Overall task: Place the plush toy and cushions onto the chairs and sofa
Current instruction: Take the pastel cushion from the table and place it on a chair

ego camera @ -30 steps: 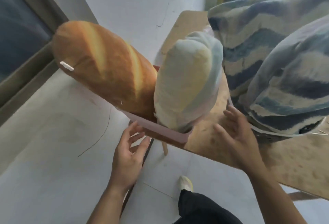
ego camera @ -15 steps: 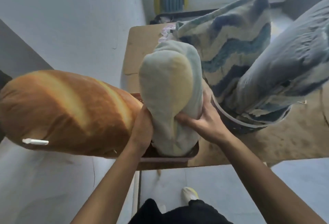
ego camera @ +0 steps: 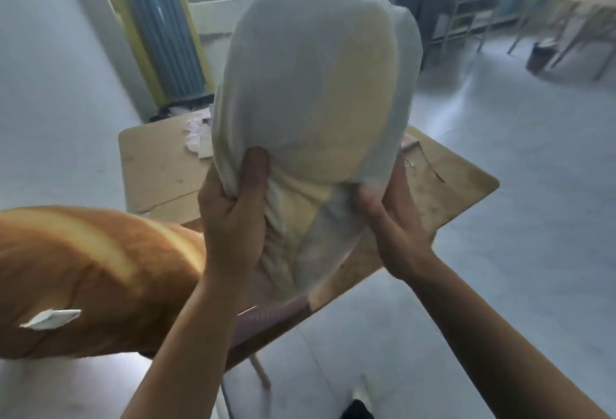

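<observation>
gripping the pale cushion [ego camera: 313,92] by its lower end, our left hand [ego camera: 233,215] and right hand [ego camera: 393,218] are both clenched, keeping it clear of the table [ego camera: 450,192].

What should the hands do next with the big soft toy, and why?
Probably carry it away toward a seat. Both the left hand and right hand already grip the pale plush toy's lower end, lifted upright above the wooden table; no chair or sofa seat is clearly in view.

both hands [ego camera: 235,218] gripping pale cushion [ego camera: 310,92], raised
</observation>
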